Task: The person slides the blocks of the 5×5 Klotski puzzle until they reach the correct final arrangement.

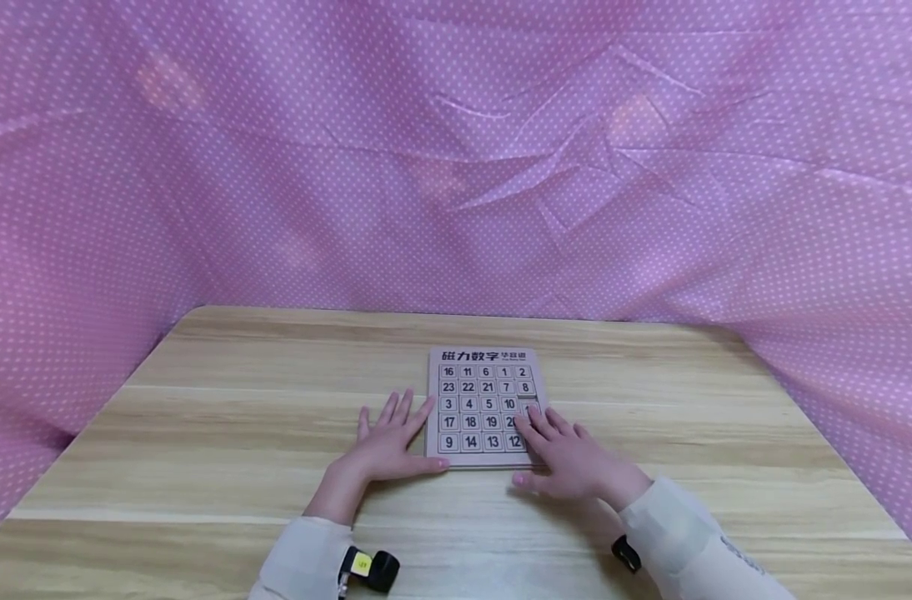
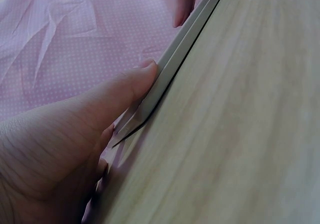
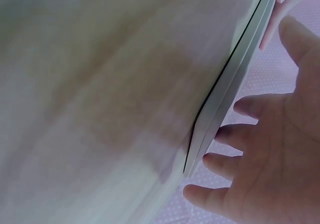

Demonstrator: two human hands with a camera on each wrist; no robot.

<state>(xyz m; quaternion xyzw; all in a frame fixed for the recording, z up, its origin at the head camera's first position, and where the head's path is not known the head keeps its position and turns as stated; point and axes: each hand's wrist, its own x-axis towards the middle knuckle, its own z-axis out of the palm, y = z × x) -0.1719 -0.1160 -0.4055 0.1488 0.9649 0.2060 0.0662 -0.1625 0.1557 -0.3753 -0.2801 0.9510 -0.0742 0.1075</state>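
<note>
A grey number sliding puzzle (image 1: pixel 434 377) lies flat on the table, its numbered square tiles in rows beneath a printed title. My left hand (image 1: pixel 384 450) is spread at its left side; the thumb (image 2: pixel 142 79) rests on the near left corner and the little-spread fingers reach along the left edge. Over the lower right tiles lies my right hand (image 1: pixel 572 458), fingertips touching the tiles and thumb apart near the front edge. A narrow dark gap shows above the partly covered tile right of the 10. Some tiles in the right column are hidden under those fingers.
The wood-grain table (image 1: pixel 238 433) stretches to both sides of the puzzle. Pink dotted cloth (image 1: pixel 456 208) hangs behind and around it. Dark camera mounts (image 1: pixel 383 572) sit at both wrists, beside pale sleeves (image 1: pixel 306 558).
</note>
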